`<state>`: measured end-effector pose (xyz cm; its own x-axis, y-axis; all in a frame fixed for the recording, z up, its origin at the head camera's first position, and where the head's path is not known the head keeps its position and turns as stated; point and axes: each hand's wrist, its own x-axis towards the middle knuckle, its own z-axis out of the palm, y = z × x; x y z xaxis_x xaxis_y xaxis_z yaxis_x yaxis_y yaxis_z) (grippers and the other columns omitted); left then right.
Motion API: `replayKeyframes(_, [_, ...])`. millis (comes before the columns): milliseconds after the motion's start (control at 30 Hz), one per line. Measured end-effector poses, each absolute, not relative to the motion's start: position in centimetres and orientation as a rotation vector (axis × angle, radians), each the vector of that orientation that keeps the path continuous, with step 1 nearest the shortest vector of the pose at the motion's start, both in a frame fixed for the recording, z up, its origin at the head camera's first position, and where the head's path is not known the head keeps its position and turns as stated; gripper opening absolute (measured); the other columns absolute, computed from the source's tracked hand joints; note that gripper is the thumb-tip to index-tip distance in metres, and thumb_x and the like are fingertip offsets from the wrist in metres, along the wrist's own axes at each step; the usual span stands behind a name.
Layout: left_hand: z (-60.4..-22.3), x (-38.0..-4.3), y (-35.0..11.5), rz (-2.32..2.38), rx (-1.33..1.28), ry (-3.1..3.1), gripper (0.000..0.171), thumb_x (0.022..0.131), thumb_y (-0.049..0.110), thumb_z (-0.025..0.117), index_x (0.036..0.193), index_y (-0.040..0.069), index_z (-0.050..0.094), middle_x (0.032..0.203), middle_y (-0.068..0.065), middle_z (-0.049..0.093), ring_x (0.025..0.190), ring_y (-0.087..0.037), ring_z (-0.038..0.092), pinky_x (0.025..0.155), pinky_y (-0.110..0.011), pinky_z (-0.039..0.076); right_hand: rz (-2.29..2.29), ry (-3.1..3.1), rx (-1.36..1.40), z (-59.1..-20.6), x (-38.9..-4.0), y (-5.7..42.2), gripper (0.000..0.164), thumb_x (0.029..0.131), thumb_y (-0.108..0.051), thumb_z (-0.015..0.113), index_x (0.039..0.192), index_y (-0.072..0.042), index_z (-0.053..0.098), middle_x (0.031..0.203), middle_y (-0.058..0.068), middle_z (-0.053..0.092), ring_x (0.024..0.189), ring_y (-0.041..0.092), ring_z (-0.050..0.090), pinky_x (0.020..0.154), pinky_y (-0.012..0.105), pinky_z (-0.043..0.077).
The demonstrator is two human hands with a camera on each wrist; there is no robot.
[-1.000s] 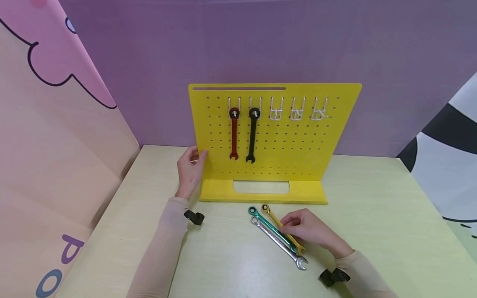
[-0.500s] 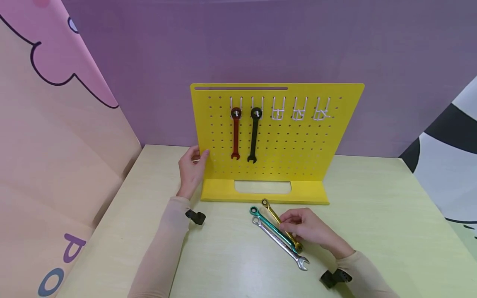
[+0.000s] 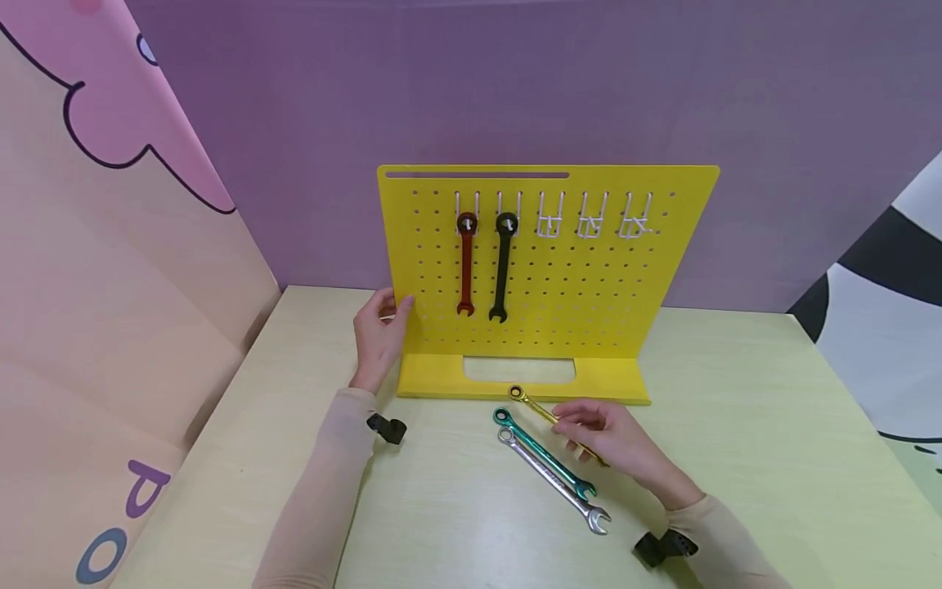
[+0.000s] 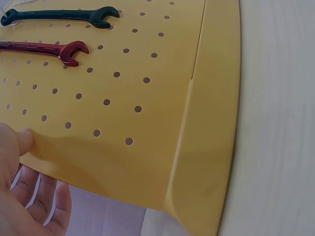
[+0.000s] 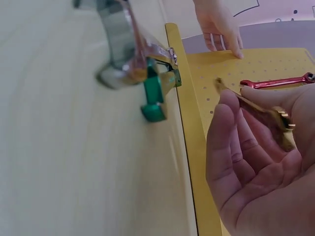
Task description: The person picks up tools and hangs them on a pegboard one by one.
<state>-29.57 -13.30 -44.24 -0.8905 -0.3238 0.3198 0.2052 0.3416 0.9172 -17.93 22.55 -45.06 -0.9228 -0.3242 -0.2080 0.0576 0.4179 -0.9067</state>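
My right hand (image 3: 614, 438) pinches a gold combination wrench (image 5: 261, 112) between thumb and fingers, tilted, ring end (image 3: 517, 393) toward the board. Just below, a green wrench (image 3: 545, 452) and a silver wrench (image 3: 552, 474) lie side by side on the table. My left hand (image 3: 379, 335) holds the left edge of a yellow pegboard (image 3: 559, 311). In the left wrist view its thumb (image 4: 24, 141) is on the front face and the other fingers are behind the edge. A red wrench (image 3: 466, 266) and a dark wrench (image 3: 502, 270) hang from hooks on the board.
To the right of the hung wrenches, several white wire hooks (image 3: 591, 217) bear nothing. The board's base (image 3: 434, 376) has a slot and stands on a pale table (image 3: 736, 409). A purple backdrop (image 3: 545, 82) rises behind.
My right hand has lifted the gold wrench off the others and moved it slightly toward the board. The green and silver wrenches stay put, and my left hand keeps its hold.
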Motion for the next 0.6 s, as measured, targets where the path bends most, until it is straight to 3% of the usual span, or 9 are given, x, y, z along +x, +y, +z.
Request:
replayKeyframes(333, [-44.2,-29.7,-13.3,-1.558,0.076,-2.152,0.027,0.104,0.024,0.071,0.125,0.006,0.073,0.111,-0.016,0.074,0.107,-0.032,0.069,0.096,-0.046,0.058,-1.579,2.234,-0.182,-44.2,-18.0,22.8,0.043,0.105,-0.021,0.07,0.139,0.004,0.063,0.115,0.016,0.08,0.08,0.019,0.073,0.063,0.026,0.058])
replayKeyframes(600, [-44.4,-29.7,-13.3,-1.556,0.076,-2.15,0.028,0.104,0.024,0.071,0.125,0.005,0.073,0.11,-0.017,0.073,0.106,-0.032,0.069,0.095,-0.045,0.058,-1.654,2.208,-0.117,-42.9,-17.6,22.3,0.038,0.106,-0.015,0.067,0.138,0.004,0.064,0.126,0.018,0.077,0.077,0.016,0.071,0.066,0.024,0.059])
